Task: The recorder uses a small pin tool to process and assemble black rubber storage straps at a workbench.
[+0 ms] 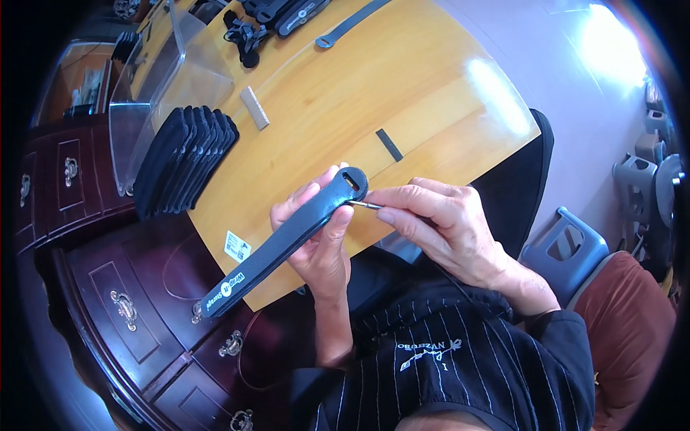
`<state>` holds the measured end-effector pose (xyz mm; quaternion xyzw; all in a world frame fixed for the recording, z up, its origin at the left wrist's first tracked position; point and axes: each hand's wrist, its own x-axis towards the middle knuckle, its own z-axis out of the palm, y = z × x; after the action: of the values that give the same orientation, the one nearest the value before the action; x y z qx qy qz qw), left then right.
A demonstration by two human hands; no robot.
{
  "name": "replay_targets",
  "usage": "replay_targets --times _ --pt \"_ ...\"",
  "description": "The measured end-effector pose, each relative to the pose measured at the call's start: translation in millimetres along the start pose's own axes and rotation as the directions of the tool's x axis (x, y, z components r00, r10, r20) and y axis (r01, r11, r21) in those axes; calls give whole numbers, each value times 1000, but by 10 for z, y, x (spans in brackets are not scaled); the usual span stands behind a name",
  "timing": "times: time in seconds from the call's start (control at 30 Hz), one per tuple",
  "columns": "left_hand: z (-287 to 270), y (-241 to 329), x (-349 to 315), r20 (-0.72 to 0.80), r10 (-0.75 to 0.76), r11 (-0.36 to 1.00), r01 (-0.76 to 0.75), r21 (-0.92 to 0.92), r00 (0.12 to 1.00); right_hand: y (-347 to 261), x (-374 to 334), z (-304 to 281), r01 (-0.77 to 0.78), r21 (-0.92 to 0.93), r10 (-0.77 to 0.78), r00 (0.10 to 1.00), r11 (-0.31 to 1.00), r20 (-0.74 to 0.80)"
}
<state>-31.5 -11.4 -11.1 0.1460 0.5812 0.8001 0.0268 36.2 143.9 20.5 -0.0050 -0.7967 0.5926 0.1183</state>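
"Where is the long black strap with a rounded, slotted end [291, 235]?"

"Above the yellow wooden table's [323, 100] near edge. The person's left hand [323, 262] clamps it between thumb and fingers just below the slot; the longer part slants down leftward."

"And the right hand [449, 230]?"

"Pinching a slim metal-tipped tool [365, 205], its tip at the strap's edge near the slotted end."

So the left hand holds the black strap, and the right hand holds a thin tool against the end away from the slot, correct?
Not quite: the head view shows the right hand holding the thin tool at the slotted end. The left hand does hold the black strap.
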Motion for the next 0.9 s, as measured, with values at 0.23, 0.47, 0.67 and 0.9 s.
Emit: replay_targets --times 0.23,0.47,0.67,0.9 --pt "-3 -9 -3 -26 -58 990 54 -128 998 -77 26 17 -276 238 265 961 931 78" --pt "-53 -43 14 -9 6 997 -7 -71 1000 -50 52 13 -16 -19 17 999 1000 28" --pt "-22 -99 30 32 143 989 -145 40 989 -16 23 46 -22 -22 22 1000 1000 -20" --pt "-69 -80 68 226 415 797 -472 377 881 -48 -23 78 -8 -139 1 999 990 -54"
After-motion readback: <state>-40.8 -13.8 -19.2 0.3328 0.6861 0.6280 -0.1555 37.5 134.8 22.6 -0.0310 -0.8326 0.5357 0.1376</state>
